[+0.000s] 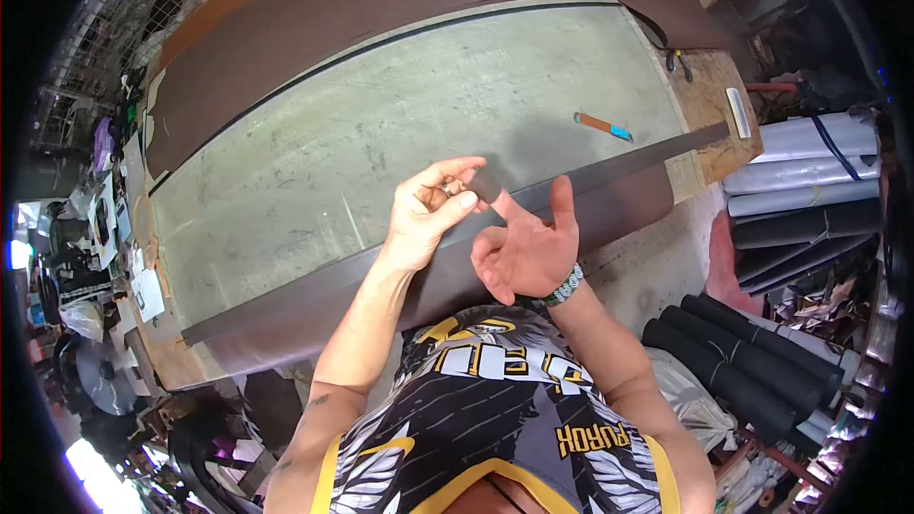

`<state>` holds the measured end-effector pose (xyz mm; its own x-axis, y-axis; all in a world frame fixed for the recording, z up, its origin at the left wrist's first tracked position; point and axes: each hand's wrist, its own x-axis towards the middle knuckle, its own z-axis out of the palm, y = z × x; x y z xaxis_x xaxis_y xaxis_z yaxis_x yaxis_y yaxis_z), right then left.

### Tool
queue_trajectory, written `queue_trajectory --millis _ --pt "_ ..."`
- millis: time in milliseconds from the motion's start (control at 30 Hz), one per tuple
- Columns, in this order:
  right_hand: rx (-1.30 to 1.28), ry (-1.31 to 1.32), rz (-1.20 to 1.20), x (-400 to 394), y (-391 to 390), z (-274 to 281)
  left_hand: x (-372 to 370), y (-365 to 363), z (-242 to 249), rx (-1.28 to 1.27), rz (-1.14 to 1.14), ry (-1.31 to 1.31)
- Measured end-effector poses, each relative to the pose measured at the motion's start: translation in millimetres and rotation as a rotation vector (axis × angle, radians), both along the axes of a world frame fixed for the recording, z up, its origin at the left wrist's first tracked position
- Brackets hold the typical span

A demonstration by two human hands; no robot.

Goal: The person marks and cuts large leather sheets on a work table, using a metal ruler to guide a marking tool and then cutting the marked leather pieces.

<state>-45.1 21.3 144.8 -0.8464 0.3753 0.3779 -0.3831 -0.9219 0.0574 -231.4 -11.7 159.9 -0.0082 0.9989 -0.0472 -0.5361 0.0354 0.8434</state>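
Note:
Over the near side of the worktable, my left hand (pixel 426 214) has its thumb and fingers closed on a small dark piece (pixel 486 185) that looks like leather or vinyl. My right hand (pixel 533 252) is turned palm up, its thumb raised and its index finger stretched towards that piece, which covers the fingertip. The other right fingers are loosely bent, with nothing in the palm. Beneath both hands a long dark strip (pixel 647 154) runs along the table's near edge. A cutter knife (pixel 604 127) with a brown and blue handle lies beyond them to the right.
The worktable has a scuffed grey top (pixel 400 105). A large brown sheet (pixel 381 0) covers its far side. Pliers (pixel 679 64) and a white bar (pixel 738 113) rest at the right end. Rolled material (pixel 809 171) and black rolls (pixel 738 362) are stacked to the right.

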Motion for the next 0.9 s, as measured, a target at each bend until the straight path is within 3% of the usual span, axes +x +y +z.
queue_trajectory --millis 167,267,467,500,633,900 --pt "-0.027 0.007 0.128 38.7 17.5 5.7 44.7 6.5 -9.2 0.075 0.041 -0.14" --pt "-0.029 0.037 0.222 71.0 35.6 7.4 82.3 15.9 -2.5 0.068 0.111 -0.062" --pt "-0.072 0.227 0.32 132.0 71.1 -1.6 154.8 36.0 40.3 0.174 0.137 0.246" --pt "-0.082 0.201 0.335 138.4 75.5 -0.7 163.2 38.9 44.2 0.214 0.176 0.417" --pt "-0.025 0.238 0.405 144.0 89.1 3.9 188.1 38.8 56.6 0.13 0.268 0.468" --pt "0.041 0.376 0.352 122.9 91.1 20.6 168.7 54.5 73.3 0.437 0.305 0.779"
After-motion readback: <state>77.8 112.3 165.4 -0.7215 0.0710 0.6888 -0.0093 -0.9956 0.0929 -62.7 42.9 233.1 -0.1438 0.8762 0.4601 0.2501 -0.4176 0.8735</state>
